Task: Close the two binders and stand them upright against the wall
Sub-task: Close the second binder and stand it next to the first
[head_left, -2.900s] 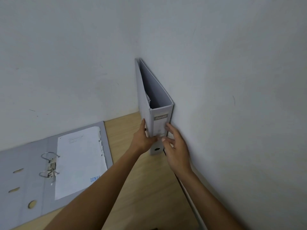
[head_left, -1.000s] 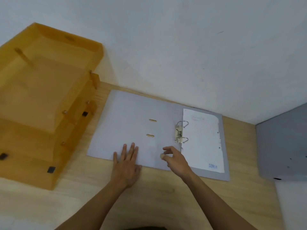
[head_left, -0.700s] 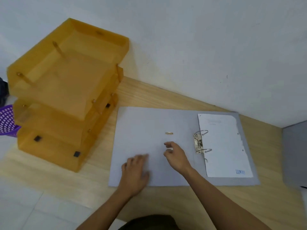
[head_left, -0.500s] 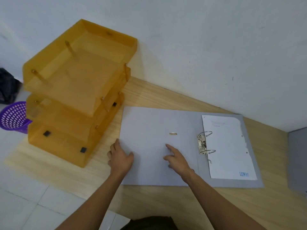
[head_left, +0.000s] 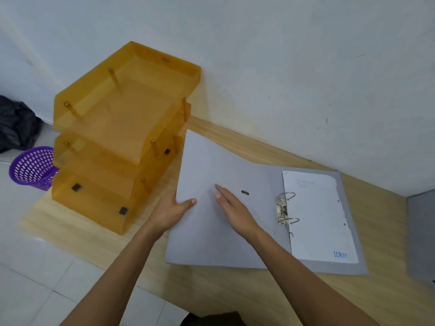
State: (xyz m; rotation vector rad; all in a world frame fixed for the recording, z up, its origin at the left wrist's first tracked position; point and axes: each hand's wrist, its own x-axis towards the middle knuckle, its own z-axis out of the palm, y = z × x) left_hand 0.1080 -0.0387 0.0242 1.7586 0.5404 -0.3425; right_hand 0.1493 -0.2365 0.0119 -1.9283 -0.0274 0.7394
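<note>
A grey open binder (head_left: 211, 241) lies on the wooden desk (head_left: 235, 288), with metal rings (head_left: 286, 209) and a white sheet (head_left: 317, 217) on its right half. Its left cover is lifted off the desk, tilting up. My left hand (head_left: 170, 211) grips that cover's left edge, thumb on top. My right hand (head_left: 233, 208) lies flat on the cover's inner face, fingers together and spread forward. The second grey binder (head_left: 421, 236) stands at the far right edge against the wall, only partly in view.
A stack of orange translucent letter trays (head_left: 117, 142) stands just left of the binder, near the lifted cover. A purple basket (head_left: 33, 168) and a dark bag (head_left: 16, 125) are on the tiled floor to the left. The white wall (head_left: 282, 78) runs behind the desk.
My left hand has slid to the cover's left edge, taken hold of it and raised it. My right hand has moved left on the cover. Earlier both hands left the standing binder.
</note>
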